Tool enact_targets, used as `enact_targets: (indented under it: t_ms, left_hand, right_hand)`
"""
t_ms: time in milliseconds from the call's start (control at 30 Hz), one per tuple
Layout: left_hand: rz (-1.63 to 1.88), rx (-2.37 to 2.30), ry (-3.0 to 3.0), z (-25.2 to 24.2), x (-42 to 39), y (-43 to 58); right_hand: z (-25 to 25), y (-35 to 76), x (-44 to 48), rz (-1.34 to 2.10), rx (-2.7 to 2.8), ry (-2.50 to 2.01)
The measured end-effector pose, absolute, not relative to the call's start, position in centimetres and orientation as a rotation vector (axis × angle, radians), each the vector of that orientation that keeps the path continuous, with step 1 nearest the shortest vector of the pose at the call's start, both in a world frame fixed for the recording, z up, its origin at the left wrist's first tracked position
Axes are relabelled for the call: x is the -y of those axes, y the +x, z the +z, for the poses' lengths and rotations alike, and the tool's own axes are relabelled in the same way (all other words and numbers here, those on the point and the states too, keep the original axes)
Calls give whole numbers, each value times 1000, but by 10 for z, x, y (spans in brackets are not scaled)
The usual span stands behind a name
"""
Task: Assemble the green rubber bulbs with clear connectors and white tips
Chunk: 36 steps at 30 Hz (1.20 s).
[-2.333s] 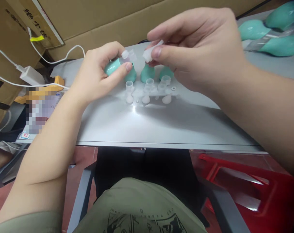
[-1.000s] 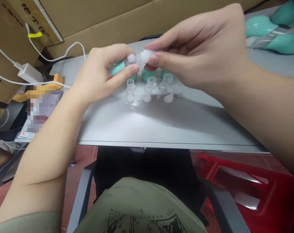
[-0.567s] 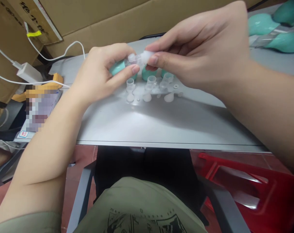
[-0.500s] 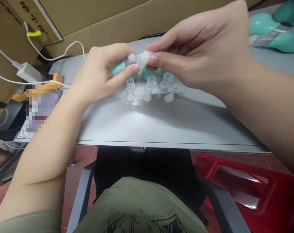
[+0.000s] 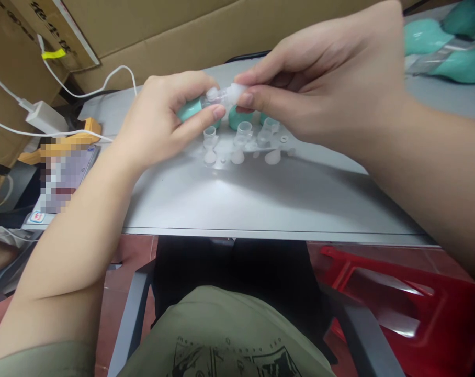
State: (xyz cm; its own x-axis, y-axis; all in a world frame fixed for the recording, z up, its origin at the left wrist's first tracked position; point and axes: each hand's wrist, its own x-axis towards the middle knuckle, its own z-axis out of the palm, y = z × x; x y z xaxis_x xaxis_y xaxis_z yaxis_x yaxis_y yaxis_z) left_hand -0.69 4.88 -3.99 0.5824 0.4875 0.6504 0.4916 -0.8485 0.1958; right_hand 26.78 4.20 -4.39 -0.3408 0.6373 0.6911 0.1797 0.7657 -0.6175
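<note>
My left hand (image 5: 162,112) is closed around a teal squeeze bulb (image 5: 190,110) with a clear plastic neck, held sideways above the table. A small white round knob stands on that neck. The fingertips of my right hand (image 5: 296,89) pinch a whitish translucent cap-like piece (image 5: 234,93) at the neck's end; whether it is fully seated I cannot tell. Beneath my hands, more teal bulbs (image 5: 239,118) lie partly hidden. In front of them are several clear plastic tube-like fittings (image 5: 244,133), translucent teardrop-shaped pieces (image 5: 272,156) and a small white ring (image 5: 284,139).
Larger teal bulbs (image 5: 457,68) with clear parts lie at the far right of the grey table (image 5: 237,204). A phone (image 5: 76,173), a yellow-orange object (image 5: 60,144) and a white charger (image 5: 47,118) with cables are at left. Cardboard (image 5: 174,36) stands behind; a red plastic stool (image 5: 437,303) is below right.
Almost nothing differs. Both hands keep the same hold on the bulb and the whitish piece, and the view has shifted very slightly.
</note>
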Motion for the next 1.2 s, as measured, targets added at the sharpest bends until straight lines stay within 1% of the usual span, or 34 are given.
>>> enact_targets:
  t_ms: [200,333,433,667,800,1067,1200]
  left_hand:
    - [-1240,842,-2812,-40,-45,-3]
    - [-1074,963,-2849,-36,-44,-7]
    - [-977,964,-2924,-37,-49,-11]
    - [-1095,921,-2929,-42,-49,-6]
    - [-1160,877,-2881,-41,-45,-5]
    - [-1134,886,-2693,-47,-46,-5]
    - [-1081,881,-2639,-45,-38,-4]
  right_hand:
    - [-45,270,-42,503,1938,-623]
    - [-45,272,-44,495,1951,-620]
    - [-45,274,-46,457,1980,-650]
    - [-45,277,-44,404,2039,-685]
    - [-45,274,-43,459,1988,-656]
    - [-56,268,-48,577,1877,-595]
    - [-61,260,-49,705,1755,-484]
